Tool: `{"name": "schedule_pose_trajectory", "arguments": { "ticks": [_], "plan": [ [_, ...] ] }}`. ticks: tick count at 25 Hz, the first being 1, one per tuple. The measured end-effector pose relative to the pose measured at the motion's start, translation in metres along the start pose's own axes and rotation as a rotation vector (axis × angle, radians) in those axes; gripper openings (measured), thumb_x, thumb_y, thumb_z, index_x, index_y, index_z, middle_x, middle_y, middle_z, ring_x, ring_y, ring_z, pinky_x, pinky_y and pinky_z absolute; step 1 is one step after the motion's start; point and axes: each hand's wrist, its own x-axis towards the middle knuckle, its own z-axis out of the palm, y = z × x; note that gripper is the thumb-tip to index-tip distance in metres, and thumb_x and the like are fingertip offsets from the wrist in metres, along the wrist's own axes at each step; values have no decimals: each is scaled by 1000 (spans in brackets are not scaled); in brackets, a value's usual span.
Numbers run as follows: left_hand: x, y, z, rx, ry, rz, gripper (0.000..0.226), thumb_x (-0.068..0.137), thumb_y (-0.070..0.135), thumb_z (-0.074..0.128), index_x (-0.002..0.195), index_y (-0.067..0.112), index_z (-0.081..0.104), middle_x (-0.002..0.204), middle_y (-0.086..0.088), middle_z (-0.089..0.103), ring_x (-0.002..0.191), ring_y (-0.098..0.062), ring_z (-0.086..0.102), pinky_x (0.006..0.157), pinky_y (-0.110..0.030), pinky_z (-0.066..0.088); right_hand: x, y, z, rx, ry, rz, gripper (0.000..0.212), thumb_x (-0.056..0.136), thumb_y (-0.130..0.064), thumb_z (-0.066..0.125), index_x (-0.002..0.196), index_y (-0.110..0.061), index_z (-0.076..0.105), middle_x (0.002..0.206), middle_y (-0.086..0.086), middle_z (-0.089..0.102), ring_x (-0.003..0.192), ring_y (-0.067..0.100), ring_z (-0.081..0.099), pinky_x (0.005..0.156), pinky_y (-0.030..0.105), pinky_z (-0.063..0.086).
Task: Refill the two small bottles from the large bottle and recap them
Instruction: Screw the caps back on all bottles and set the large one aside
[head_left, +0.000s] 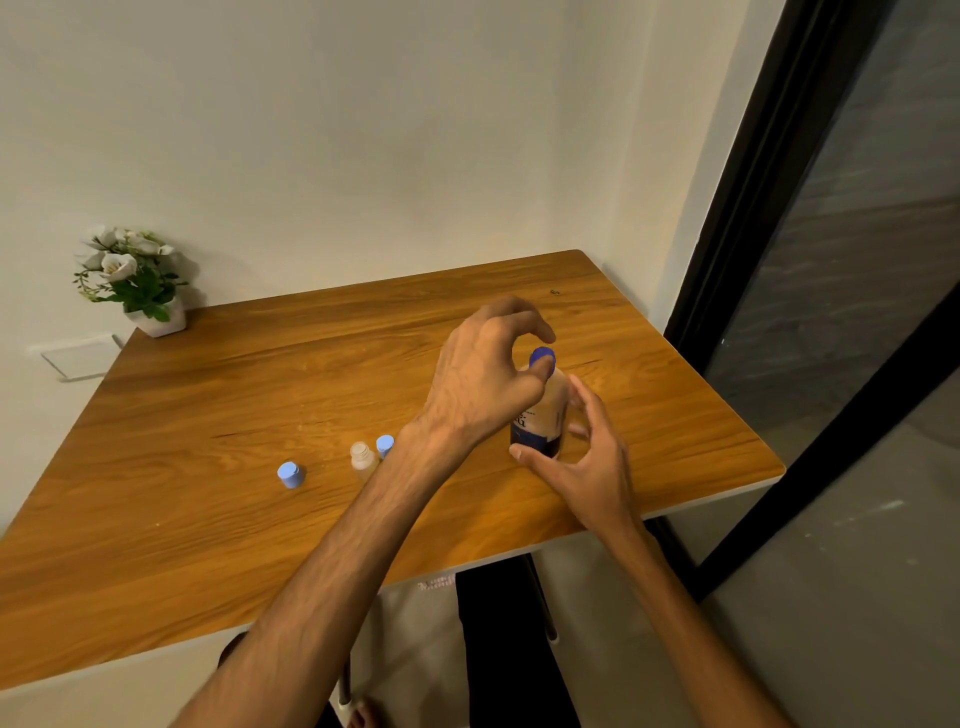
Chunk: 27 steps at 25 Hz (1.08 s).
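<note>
Table (218, 395): wood-grain top, smooth, slight sheen. Big bottle (540, 415): see-through plastic w/ glossy dark label; blue plastic cap (542, 357). Small bottle (362, 457): clear plastic. Loose caps (289, 474), (385, 445): pale blue plastic, matt. Flower pot (158, 321): white, smooth. Wall (363, 130): matt paint.

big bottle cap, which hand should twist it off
Left. The left hand already has thumb and fingers at the cap, while the right hand curls loosely beside the big bottle, ready to steady it.

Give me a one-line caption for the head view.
Left hand pinches the large bottle's blue cap; right hand curls beside its base.
</note>
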Motion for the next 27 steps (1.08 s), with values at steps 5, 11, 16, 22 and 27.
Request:
{"name": "schedule_pose_trajectory", "arguments": {
  "ticks": [5,11,16,22,27],
  "plan": [
    [-26,-31,-27,-26,57,-84,18,89,20,74,107,19,79,114,5,74,100,-11,67,84,-38,60,-22,-23,6,-55,351,-312,48,83,-11,86,128,-6,72,131,6,74,122,18,68,93,37,61],
    [-43,-78,-49,140,-70,-266,21,88,19,69,105,24,79,110,5,76,95,-12,68,76,-35,58,-42,-47,50,2,227,-324,24,87,-5,79,111,-11,78,102,-1,79,87,9,73,72,31,63],
    [-39,-113,-48,351,-355,-520,21,89,28,75,108,19,76,108,1,77,92,-16,69,69,-27,54,-34,-48,86,-107,-65,43,71,84,-36,88,147,-25,56,135,-13,68,84,1,72,75,29,65],
    [-28,-112,-24,646,-673,-551,40,86,24,75,124,17,65,125,-7,70,123,-26,64,108,-42,44,-23,-42,112,-161,-78,88,62,82,-37,88,138,-30,62,110,-3,80,79,5,75,82,42,65],
    [-27,-112,-18,613,-588,-515,34,89,23,75,121,16,67,119,-7,73,119,-26,67,116,-47,41,-17,-39,109,-142,-93,91,42,87,-32,85,126,-34,69,111,-11,78,76,2,72,73,42,66]
  ]
}}
